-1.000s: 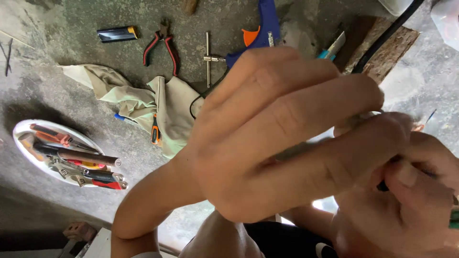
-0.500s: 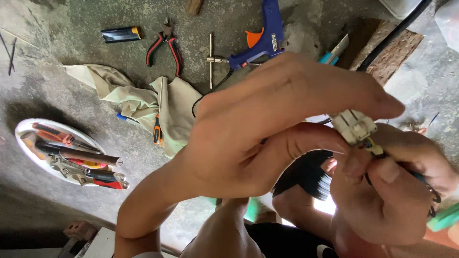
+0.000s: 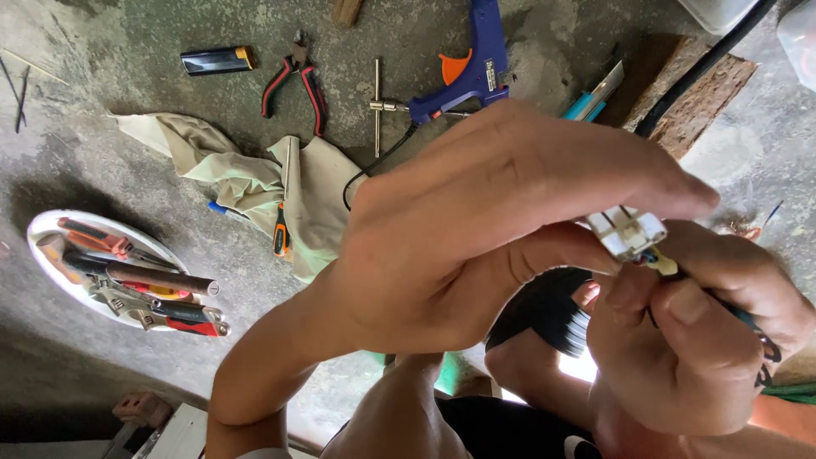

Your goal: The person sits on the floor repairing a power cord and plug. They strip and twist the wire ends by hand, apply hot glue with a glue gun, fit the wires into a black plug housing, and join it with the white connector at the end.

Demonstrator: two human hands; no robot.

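We hold the small white connector (image 3: 631, 231) between left hand (image 3: 476, 229) fingertips, pinched shut. Our right hand (image 3: 688, 340) grips its wires closed; wires already enter it. Blue glue gun (image 3: 467, 72) and pliers (image 3: 293, 81) lie untouched on the concrete floor (image 3: 102, 144).

A small white rectangular label with dark print (image 3: 490, 75) is sitting on the handle of the blue plastic glue gun with an orange trigger (image 3: 470, 70), which is lying on the grey concrete floor (image 3: 127, 170) near the top of the view; the label is running lengthwise along the handle; its print is too small to make out. What may be a clear plastic container (image 3: 718, 10) is showing at the top right edge, though it is cut off; no signs or screens are showing.
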